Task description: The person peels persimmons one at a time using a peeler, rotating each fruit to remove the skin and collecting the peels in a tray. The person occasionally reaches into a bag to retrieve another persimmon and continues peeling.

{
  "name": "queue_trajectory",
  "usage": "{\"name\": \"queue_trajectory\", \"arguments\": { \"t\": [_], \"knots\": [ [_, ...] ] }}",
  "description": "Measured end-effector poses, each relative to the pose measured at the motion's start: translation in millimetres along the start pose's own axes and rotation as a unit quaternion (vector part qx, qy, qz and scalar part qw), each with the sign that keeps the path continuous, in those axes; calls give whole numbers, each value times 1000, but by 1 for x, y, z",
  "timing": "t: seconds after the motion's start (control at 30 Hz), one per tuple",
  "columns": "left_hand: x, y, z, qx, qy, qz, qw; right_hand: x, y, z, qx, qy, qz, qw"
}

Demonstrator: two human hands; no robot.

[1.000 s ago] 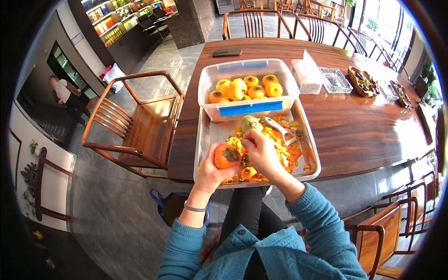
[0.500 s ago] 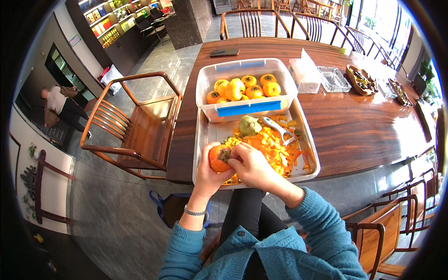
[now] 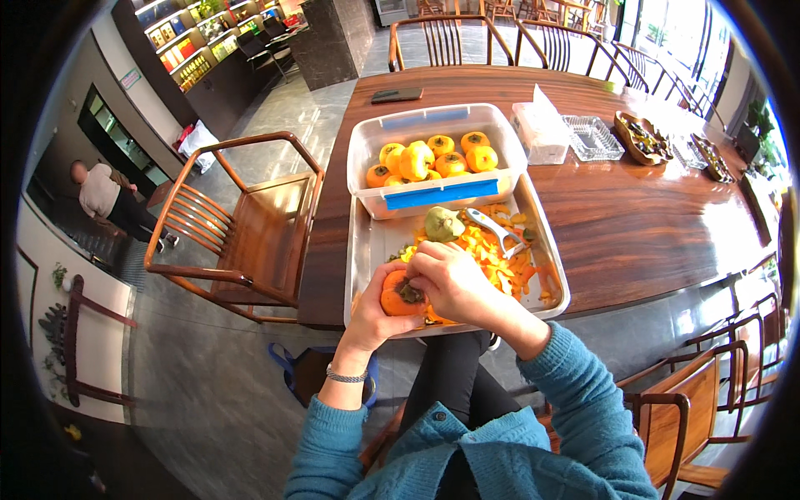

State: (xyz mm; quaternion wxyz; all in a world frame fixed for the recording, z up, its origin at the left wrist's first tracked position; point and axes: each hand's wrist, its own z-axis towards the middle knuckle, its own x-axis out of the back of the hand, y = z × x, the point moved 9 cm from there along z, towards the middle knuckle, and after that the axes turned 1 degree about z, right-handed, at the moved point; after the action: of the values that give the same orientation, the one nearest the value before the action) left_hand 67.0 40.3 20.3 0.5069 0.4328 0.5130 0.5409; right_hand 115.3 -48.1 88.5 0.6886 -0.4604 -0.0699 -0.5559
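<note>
My left hand (image 3: 369,310) is wrapped round an unpeeled orange persimmon (image 3: 395,298), its leafy cap turned to the right. At that cap (image 3: 409,291) the fingers of my right hand (image 3: 460,285) are pinched together, partly hiding it. Both hands are over the near part of a metal tray (image 3: 361,250). Orange peelings (image 3: 508,275) are heaped in the tray. On the peelings lie a peeler (image 3: 495,231) with a pale handle and a pale green, rounded lump (image 3: 443,224) whose kind I cannot make out.
A clear plastic tub (image 3: 367,137) of peeled persimmons (image 3: 451,164) rests at the tray's far end. Beyond are a phone (image 3: 397,95), tissue pack (image 3: 542,137), clear plastic box (image 3: 593,137) and wooden dish (image 3: 642,137). A chair (image 3: 250,237) stands left; a person (image 3: 108,196) is farther off.
My right fingers have shifted on the persimmon's cap, and the fruit has turned slightly in my left hand. The distant person has changed posture. The view has moved slightly.
</note>
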Motion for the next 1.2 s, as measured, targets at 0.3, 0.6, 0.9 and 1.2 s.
{"name": "queue_trajectory", "arguments": {
  "t": [0.3,0.6,0.9,1.2],
  "knots": [
    [-5,6,-1,-54,18,90,994,-7,37,-11,-209,-47,223,951],
    [3,3,-1,-68,18,104,992,-5,10,-12,-34,-12,43,998],
    [3,12,-4,-94,81,216,969,1,52,-20,-229,85,210,947],
    [11,2,-3,-51,85,7,995,6,61,-18,-227,92,73,967]
  ]
}}
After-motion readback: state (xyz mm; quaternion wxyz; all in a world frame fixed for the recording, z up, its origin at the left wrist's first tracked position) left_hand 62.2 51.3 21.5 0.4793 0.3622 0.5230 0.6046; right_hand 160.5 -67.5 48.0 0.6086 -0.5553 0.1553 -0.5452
